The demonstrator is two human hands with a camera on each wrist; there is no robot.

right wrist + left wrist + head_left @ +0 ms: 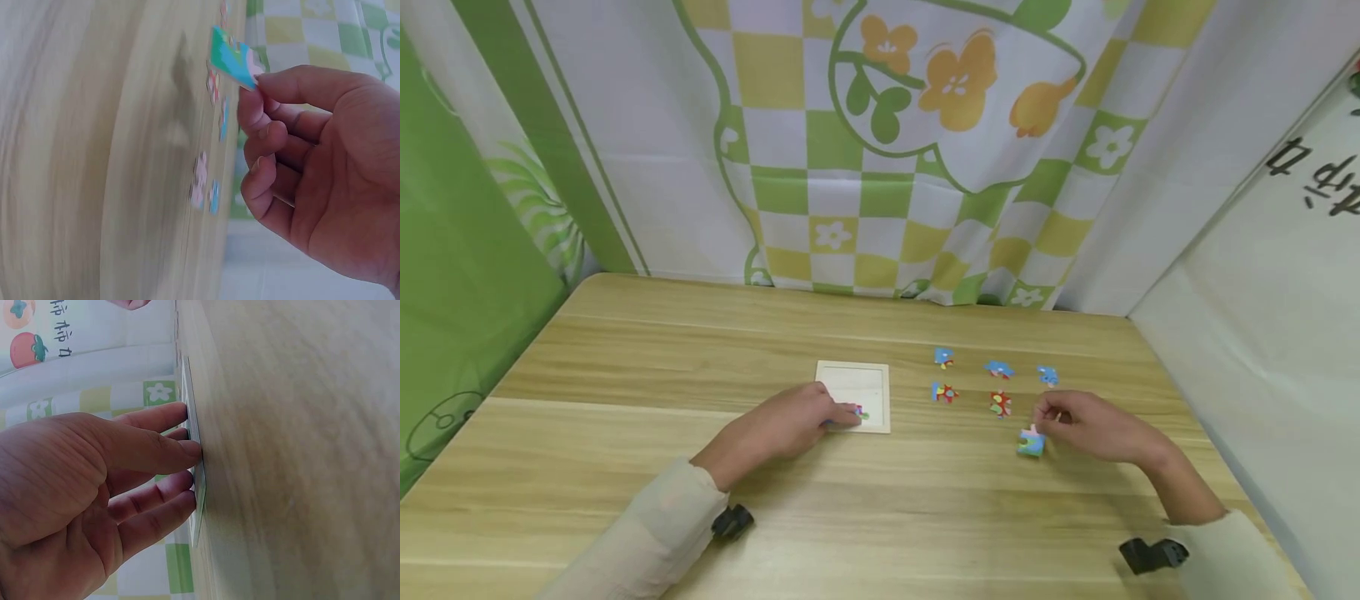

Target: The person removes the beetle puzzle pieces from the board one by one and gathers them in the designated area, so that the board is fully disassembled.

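In the head view my left hand (797, 417) rests on a square wooden puzzle tray (883, 400), its fingers reaching over the lower left part. Beside those fingertips shows a bit of a coloured puzzle piece (864, 416), mostly covered. The left wrist view has the thumb at the tray's near edge (199, 512) and the other fingers fairly straight against it. My right hand (1090, 425) pinches a blue, green and pink puzzle piece (231, 59) between thumb and forefinger. That piece is tilted and held above the table.
Several loose puzzle pieces lie right of the tray, among them a red one (1000, 404) and a blue one (1048, 376). They rest on a wooden table (880, 508). A patterned curtain (850, 192) hangs along its back edge, and a white cloth (1262, 333) on the right.
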